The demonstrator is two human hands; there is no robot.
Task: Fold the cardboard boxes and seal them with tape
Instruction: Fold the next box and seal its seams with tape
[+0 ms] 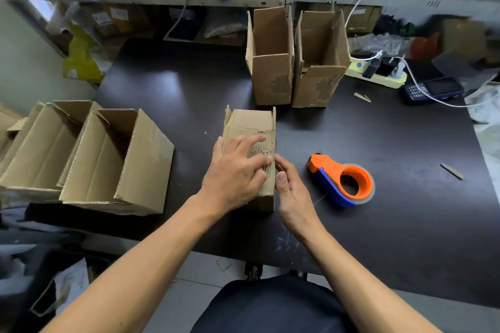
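A small brown cardboard box [250,127] lies on its side in the middle of the dark table [378,211]. My left hand [235,173] presses flat on its top face with spread fingers. My right hand [290,189] is at the box's right edge, its curled fingertips touching the edge near the torn patch. An orange and blue tape dispenser [342,180] lies on the table to the right of my right hand, untouched.
Two upright open boxes [270,81] [319,86] stand at the back of the table. Two larger open boxes [113,159] [40,143] lie at the left edge. A power strip [378,76], a phone [433,90] and cables sit at the back right.
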